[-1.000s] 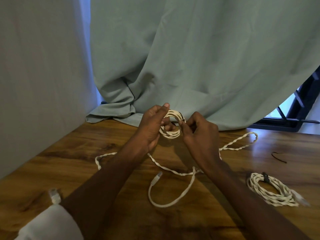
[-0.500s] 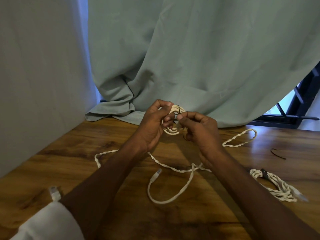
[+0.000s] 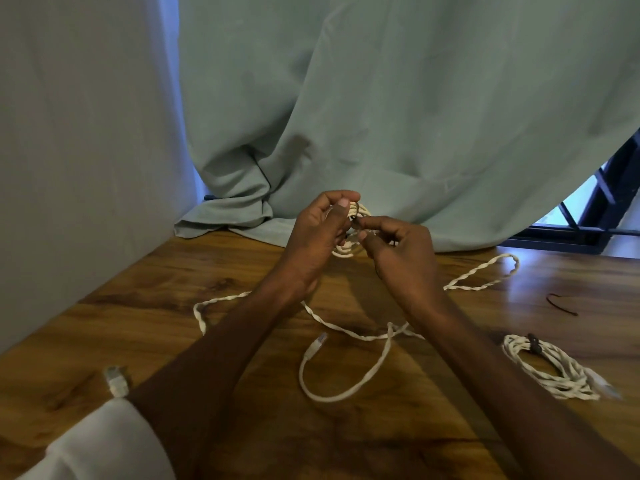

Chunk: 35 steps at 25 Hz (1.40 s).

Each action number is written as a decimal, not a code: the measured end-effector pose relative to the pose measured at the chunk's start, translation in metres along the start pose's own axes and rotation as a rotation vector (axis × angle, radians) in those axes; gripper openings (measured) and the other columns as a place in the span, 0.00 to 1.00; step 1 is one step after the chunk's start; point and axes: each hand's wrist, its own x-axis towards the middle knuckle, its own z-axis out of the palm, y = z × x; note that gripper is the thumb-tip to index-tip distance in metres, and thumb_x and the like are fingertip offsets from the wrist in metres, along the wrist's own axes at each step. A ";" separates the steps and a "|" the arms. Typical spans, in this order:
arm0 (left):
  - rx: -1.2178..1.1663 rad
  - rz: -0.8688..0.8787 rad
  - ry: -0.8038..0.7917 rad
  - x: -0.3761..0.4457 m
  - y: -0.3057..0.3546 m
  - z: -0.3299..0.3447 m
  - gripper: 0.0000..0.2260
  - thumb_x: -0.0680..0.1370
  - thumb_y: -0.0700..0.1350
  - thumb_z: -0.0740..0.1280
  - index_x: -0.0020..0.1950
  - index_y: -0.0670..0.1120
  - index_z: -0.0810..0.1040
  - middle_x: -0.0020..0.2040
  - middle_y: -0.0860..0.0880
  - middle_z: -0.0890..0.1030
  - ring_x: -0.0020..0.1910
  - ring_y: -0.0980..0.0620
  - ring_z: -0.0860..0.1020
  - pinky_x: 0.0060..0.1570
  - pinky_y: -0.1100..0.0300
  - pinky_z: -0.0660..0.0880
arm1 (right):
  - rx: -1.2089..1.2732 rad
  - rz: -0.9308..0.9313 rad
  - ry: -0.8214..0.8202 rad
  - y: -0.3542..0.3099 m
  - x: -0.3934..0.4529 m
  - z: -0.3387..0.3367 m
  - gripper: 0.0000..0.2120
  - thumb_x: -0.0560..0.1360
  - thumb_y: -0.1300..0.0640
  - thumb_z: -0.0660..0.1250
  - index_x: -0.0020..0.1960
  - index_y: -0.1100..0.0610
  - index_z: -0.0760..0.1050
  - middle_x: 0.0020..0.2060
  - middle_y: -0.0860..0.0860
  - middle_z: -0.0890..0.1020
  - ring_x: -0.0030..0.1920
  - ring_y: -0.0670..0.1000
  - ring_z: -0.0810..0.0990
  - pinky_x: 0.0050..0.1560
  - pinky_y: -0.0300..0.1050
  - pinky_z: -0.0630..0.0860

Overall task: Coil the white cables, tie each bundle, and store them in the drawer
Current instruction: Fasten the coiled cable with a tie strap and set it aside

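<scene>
Left hand (image 3: 317, 237) clamps white coil (image 3: 349, 249) above table (image 3: 173, 289); right hand (image 3: 398, 251) fingertips pinched on dark tie (image 3: 356, 222) at coil.

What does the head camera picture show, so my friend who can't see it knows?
Two hands hold up a small coil of white cable above a wooden table: the left hand grips it while the right hand pinches a dark tie at its edge. A loose cable sprawls below, a tied bundle lies at right, and a green curtain hangs behind.
</scene>
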 end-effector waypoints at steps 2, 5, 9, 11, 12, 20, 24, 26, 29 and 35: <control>0.022 0.034 0.022 -0.001 0.000 0.002 0.11 0.87 0.45 0.61 0.64 0.44 0.80 0.49 0.38 0.83 0.45 0.51 0.81 0.46 0.59 0.78 | -0.205 -0.176 -0.013 -0.002 -0.005 0.005 0.12 0.81 0.59 0.68 0.63 0.54 0.84 0.46 0.47 0.86 0.39 0.44 0.81 0.41 0.37 0.76; 0.001 0.005 0.101 0.000 -0.002 0.004 0.11 0.86 0.45 0.63 0.63 0.42 0.80 0.46 0.46 0.85 0.44 0.54 0.83 0.46 0.59 0.80 | -0.359 -0.310 0.015 0.003 -0.007 0.010 0.10 0.82 0.56 0.67 0.59 0.55 0.85 0.43 0.50 0.86 0.39 0.47 0.79 0.41 0.46 0.76; -0.193 -0.110 0.205 0.001 -0.005 0.010 0.07 0.85 0.45 0.66 0.59 0.42 0.77 0.35 0.52 0.80 0.32 0.60 0.77 0.37 0.61 0.75 | -0.475 -0.392 0.083 0.012 -0.006 0.012 0.07 0.83 0.56 0.67 0.51 0.56 0.83 0.39 0.50 0.82 0.36 0.46 0.74 0.36 0.47 0.70; -0.160 -0.091 0.229 0.002 -0.004 0.009 0.04 0.84 0.44 0.66 0.55 0.45 0.77 0.39 0.46 0.80 0.35 0.56 0.77 0.35 0.62 0.76 | -0.533 -0.427 0.084 0.007 -0.008 0.012 0.07 0.83 0.56 0.66 0.50 0.55 0.82 0.38 0.50 0.80 0.35 0.47 0.73 0.35 0.43 0.65; -0.116 -0.067 0.236 0.002 -0.004 0.008 0.03 0.84 0.44 0.66 0.53 0.45 0.77 0.40 0.45 0.79 0.35 0.56 0.77 0.35 0.62 0.75 | -0.555 -0.448 0.092 0.004 -0.007 0.010 0.07 0.83 0.57 0.66 0.50 0.55 0.82 0.38 0.50 0.79 0.35 0.48 0.74 0.35 0.43 0.64; 0.239 0.065 0.092 -0.008 0.010 0.009 0.06 0.85 0.46 0.65 0.53 0.44 0.78 0.42 0.47 0.82 0.38 0.59 0.80 0.38 0.65 0.74 | -0.498 -0.391 0.328 -0.005 0.012 -0.025 0.09 0.75 0.62 0.70 0.49 0.51 0.87 0.41 0.47 0.86 0.38 0.48 0.80 0.38 0.41 0.68; 0.089 -0.009 -0.251 -0.015 0.018 0.020 0.07 0.86 0.45 0.64 0.54 0.41 0.75 0.31 0.51 0.74 0.31 0.57 0.71 0.37 0.57 0.71 | -0.285 -0.063 0.250 0.005 0.024 -0.035 0.09 0.79 0.60 0.70 0.47 0.50 0.88 0.43 0.46 0.89 0.42 0.48 0.85 0.43 0.43 0.76; -0.025 -0.050 -0.261 -0.013 0.019 0.019 0.05 0.86 0.43 0.64 0.53 0.42 0.75 0.30 0.54 0.73 0.28 0.58 0.68 0.36 0.58 0.70 | 0.001 0.131 0.087 0.007 0.027 -0.035 0.08 0.80 0.59 0.70 0.48 0.52 0.88 0.41 0.47 0.89 0.43 0.48 0.86 0.51 0.50 0.83; -0.081 -0.107 -0.062 -0.008 0.017 0.010 0.04 0.85 0.42 0.64 0.55 0.41 0.75 0.30 0.53 0.74 0.26 0.59 0.69 0.34 0.59 0.70 | 0.150 0.079 0.086 0.000 0.018 -0.031 0.08 0.80 0.61 0.70 0.51 0.54 0.88 0.41 0.47 0.88 0.44 0.46 0.86 0.51 0.51 0.82; -0.414 -0.219 0.141 0.004 0.017 -0.004 0.05 0.86 0.42 0.63 0.55 0.40 0.75 0.28 0.52 0.68 0.24 0.58 0.65 0.31 0.59 0.68 | -0.747 -0.485 0.040 -0.005 -0.006 0.003 0.13 0.67 0.63 0.74 0.50 0.53 0.87 0.38 0.48 0.78 0.34 0.53 0.75 0.32 0.42 0.63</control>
